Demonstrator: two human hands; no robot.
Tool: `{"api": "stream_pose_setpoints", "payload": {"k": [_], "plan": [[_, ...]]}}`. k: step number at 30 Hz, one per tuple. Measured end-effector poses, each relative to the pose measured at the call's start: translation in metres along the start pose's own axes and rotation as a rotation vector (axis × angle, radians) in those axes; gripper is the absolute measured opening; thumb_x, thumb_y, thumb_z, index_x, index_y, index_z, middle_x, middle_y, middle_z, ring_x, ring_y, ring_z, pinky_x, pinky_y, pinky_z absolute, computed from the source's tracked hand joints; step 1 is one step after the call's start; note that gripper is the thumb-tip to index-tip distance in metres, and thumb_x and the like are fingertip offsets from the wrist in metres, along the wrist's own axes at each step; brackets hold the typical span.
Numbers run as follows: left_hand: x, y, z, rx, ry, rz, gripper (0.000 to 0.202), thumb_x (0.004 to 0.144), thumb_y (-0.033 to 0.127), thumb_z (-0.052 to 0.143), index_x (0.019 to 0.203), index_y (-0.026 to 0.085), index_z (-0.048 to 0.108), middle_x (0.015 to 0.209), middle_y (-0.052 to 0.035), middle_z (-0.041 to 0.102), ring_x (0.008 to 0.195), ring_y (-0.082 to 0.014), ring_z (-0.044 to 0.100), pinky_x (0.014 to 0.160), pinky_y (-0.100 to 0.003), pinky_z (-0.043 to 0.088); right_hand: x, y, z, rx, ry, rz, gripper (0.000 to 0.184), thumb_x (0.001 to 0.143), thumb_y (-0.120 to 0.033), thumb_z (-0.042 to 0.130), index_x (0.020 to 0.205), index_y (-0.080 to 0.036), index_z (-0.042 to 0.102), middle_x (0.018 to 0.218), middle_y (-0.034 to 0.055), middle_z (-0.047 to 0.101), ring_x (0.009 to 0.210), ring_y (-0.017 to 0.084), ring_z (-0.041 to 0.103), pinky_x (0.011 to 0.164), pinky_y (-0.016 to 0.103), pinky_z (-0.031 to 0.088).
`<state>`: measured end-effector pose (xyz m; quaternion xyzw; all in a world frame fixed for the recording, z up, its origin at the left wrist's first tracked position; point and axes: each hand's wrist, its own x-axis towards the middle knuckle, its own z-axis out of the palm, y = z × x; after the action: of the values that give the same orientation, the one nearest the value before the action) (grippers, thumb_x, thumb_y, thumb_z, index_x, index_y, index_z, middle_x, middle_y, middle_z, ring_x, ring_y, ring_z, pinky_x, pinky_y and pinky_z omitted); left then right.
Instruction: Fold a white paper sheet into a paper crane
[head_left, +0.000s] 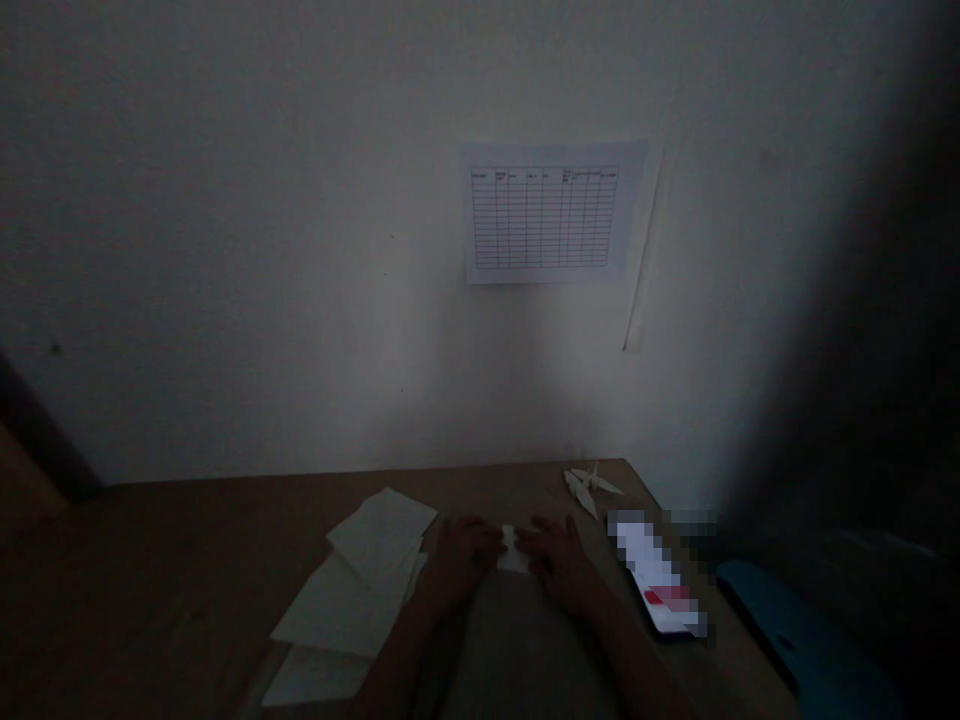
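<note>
A small piece of white folded paper (513, 562) lies on the brown table between my hands. My left hand (469, 552) rests at its left side, the fingertips pressed on the paper. From the right, my right hand (559, 556) holds it down, with the fingers bent over its edge and the thumb side a little raised. Dim light hides the finer folds. Loose sheets of white paper (337, 600) overlap to the left of my left hand and partly behind my forearm.
Folded paper figures (589, 485), looking like origami cranes, lie near the table's far right corner. A phone (656, 580) with a lit, blurred screen sits by the right edge. Beyond it is a teal chair (810, 630). A printed table sheet (551, 215) hangs on the wall.
</note>
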<state>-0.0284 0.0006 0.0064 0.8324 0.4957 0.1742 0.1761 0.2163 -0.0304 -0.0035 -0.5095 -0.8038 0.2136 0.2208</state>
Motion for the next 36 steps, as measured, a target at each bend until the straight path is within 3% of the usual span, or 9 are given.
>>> {"api": "stream_pose_setpoints", "payload": {"k": [4, 8, 14, 19, 22, 31, 36], "plan": [[0.0, 0.007, -0.004, 0.012, -0.019, 0.0, 0.029, 0.087, 0.018, 0.07, 0.107, 0.034, 0.082, 0.133, -0.0017, 0.075, 0.137, -0.0321, 0.054, 0.124, -0.064, 0.019, 0.0, 0.001, 0.003, 0.029, 0.026, -0.027, 0.054, 0.088, -0.008, 0.05, 0.131, -0.033, 0.069, 0.149, 0.0035, 0.063, 0.153, 0.024, 0.038, 0.125, 0.067, -0.008], [-0.002, 0.015, -0.005, 0.009, 0.028, 0.032, 0.02, 0.09, 0.02, 0.068, 0.102, 0.03, 0.081, 0.131, -0.0026, 0.075, 0.134, -0.0279, 0.057, 0.124, -0.055, 0.026, -0.001, 0.001, 0.003, 0.024, 0.044, -0.02, 0.052, 0.085, -0.007, 0.051, 0.128, -0.031, 0.071, 0.149, 0.0046, 0.063, 0.152, 0.024, 0.04, 0.127, 0.066, -0.002], [-0.001, 0.019, 0.001, 0.044, 0.061, 0.041, 0.026, 0.095, 0.019, 0.058, 0.113, 0.027, 0.075, 0.131, -0.0038, 0.073, 0.128, -0.0252, 0.059, 0.118, -0.048, 0.033, 0.0, 0.002, 0.002, 0.007, 0.134, -0.002, 0.048, 0.077, -0.006, 0.062, 0.119, -0.027, 0.072, 0.142, 0.0059, 0.066, 0.141, 0.024, 0.051, 0.126, 0.058, 0.011], [0.001, 0.019, 0.011, 0.069, 0.101, 0.039, 0.024, 0.099, 0.021, 0.052, 0.113, 0.024, 0.071, 0.122, -0.0052, 0.074, 0.121, -0.024, 0.061, 0.113, -0.043, 0.038, 0.002, 0.001, 0.004, 0.006, 0.15, 0.026, 0.024, 0.084, -0.023, 0.072, 0.108, -0.027, 0.073, 0.134, 0.0058, 0.07, 0.132, 0.024, 0.056, 0.125, 0.053, 0.015], [0.003, 0.022, 0.015, 0.101, 0.124, -0.023, 0.024, 0.102, 0.022, 0.049, 0.113, 0.024, 0.071, 0.123, -0.0065, 0.073, 0.122, -0.0247, 0.06, 0.112, -0.043, 0.039, 0.003, -0.002, 0.007, -0.005, 0.173, 0.051, 0.021, 0.084, -0.027, 0.075, 0.105, -0.026, 0.072, 0.131, 0.0059, 0.07, 0.13, 0.025, 0.057, 0.125, 0.053, 0.015], [0.008, 0.03, 0.018, 0.063, 0.158, -0.081, 0.018, 0.099, 0.021, 0.056, 0.108, 0.024, 0.072, 0.119, -0.0058, 0.075, 0.121, -0.0249, 0.062, 0.112, -0.042, 0.038, 0.006, -0.008, 0.011, -0.065, 0.222, 0.072, 0.011, 0.092, -0.029, 0.066, 0.101, -0.028, 0.073, 0.123, 0.004, 0.074, 0.125, 0.026, 0.061, 0.122, 0.053, 0.021], [0.008, 0.027, 0.016, 0.012, 0.193, -0.095, 0.019, 0.095, 0.02, 0.058, 0.103, 0.025, 0.074, 0.113, -0.0047, 0.077, 0.116, -0.0245, 0.064, 0.108, -0.039, 0.042, 0.007, -0.01, 0.01, -0.016, 0.217, 0.095, 0.012, 0.092, -0.027, 0.063, 0.1, -0.028, 0.072, 0.125, 0.0048, 0.073, 0.128, 0.027, 0.059, 0.123, 0.056, 0.017]]}}
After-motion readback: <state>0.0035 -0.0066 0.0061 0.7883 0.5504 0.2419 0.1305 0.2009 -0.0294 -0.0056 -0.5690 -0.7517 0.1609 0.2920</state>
